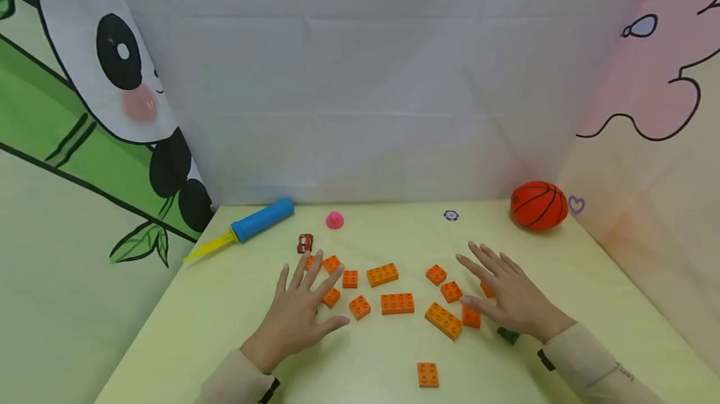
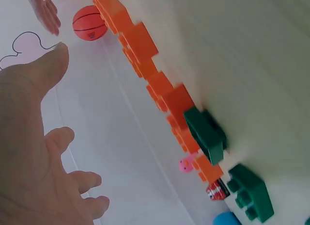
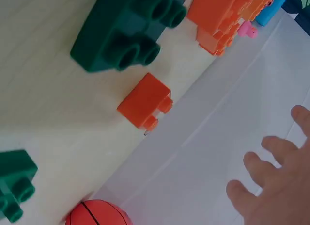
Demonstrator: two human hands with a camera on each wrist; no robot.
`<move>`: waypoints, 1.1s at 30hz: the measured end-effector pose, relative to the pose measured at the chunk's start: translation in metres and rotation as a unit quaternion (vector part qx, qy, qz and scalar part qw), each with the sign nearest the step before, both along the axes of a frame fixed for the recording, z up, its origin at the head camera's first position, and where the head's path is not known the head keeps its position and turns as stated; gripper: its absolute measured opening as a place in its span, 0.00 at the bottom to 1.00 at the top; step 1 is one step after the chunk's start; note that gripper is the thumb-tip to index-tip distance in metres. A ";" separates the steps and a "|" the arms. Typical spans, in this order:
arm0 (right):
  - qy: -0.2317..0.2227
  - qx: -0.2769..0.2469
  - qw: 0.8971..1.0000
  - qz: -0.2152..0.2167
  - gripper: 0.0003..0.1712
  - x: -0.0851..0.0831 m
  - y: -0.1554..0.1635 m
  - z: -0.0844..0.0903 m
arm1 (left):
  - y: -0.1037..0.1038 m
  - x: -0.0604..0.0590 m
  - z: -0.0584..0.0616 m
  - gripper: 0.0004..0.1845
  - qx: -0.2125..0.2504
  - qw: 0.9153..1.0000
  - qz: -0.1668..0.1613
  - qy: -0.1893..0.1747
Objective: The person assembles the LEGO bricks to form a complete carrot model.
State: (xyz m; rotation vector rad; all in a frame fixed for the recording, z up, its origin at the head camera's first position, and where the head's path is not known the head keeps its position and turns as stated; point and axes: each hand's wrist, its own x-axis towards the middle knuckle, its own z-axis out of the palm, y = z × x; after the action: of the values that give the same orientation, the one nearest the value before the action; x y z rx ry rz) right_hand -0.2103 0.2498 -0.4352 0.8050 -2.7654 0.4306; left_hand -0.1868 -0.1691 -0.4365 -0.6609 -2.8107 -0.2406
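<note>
My left hand (image 1: 297, 310) lies flat, fingers spread and holding nothing — orange bricks (image 1: 382, 274) sit just past my fingertips and beside my thumb. My right hand (image 1: 506, 296) is flat and splayed too, gripping nothing — more orange bricks by its thumb, a green brick (image 1: 509, 334) under the wrist.

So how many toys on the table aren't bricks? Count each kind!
Basketball: 1
Blue air pump: 1
Pink duck: 1
Red toy car: 1
Small round token: 1
Total: 5
</note>
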 end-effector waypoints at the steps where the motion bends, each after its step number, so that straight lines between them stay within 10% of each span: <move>1: -0.008 -0.011 1.000 0.006 0.42 0.000 -0.001 0.000 | 0.003 0.000 0.000 0.46 0.001 1.000 -0.007 0.000; 18: -0.126 -0.052 0.989 0.052 0.37 0.020 -0.034 -0.018 | 0.071 0.023 -0.009 0.43 0.030 0.973 -0.144 -0.179; 33: -0.114 0.020 0.991 0.072 0.35 0.022 -0.046 -0.030 | 0.112 0.032 -0.018 0.28 -0.078 0.954 -0.234 -0.170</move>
State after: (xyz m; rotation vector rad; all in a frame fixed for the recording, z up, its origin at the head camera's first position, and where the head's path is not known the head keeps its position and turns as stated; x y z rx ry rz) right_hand -0.1888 0.2035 -0.4649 1.0304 -2.9435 0.5264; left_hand -0.1544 -0.0568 -0.4541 -1.4509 -2.9656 -0.2346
